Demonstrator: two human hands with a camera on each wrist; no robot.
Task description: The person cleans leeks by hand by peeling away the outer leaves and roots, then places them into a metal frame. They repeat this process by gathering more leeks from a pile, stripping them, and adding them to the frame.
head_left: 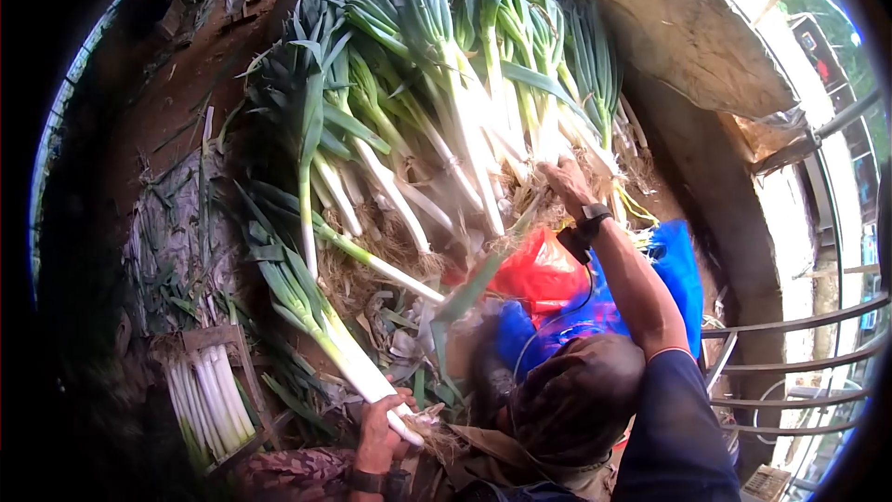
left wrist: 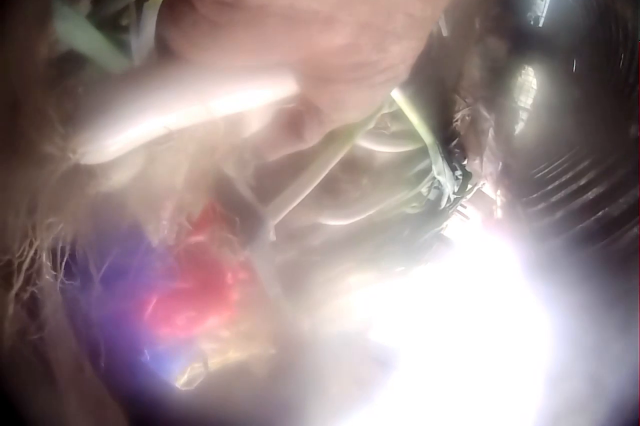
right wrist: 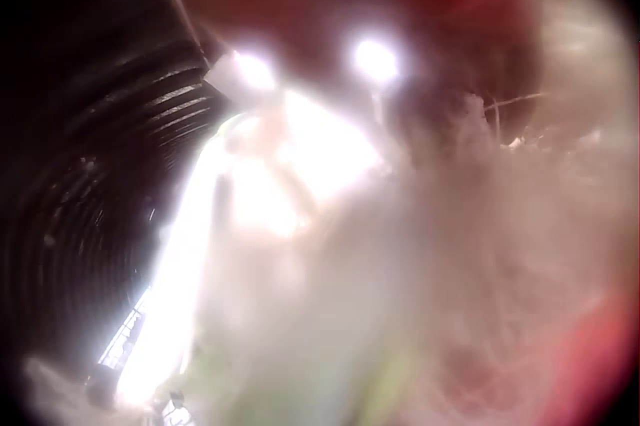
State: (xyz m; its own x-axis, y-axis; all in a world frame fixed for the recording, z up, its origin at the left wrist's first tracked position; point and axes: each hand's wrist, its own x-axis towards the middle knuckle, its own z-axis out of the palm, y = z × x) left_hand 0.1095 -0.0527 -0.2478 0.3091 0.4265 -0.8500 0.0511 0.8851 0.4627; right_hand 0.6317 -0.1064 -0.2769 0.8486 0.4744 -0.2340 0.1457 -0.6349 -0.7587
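Note:
In the head view the left hand grips leeks low on their white stems, just above the roots, with the green leaves pointing up and left. The left wrist view shows that hand close up, beside a white stem. Farther right, the right hand reaches to the white lower stems at the front of a large leek pile; its fingertips are among the stems, and whether they grip one cannot be seen. The right wrist view is too blurred and glaring to show its fingers.
A red plastic bag and blue plastic lie below the pile, near the person's knees. White stems stand in a wooden frame at lower left. Metal bars and a pale wall are on the right.

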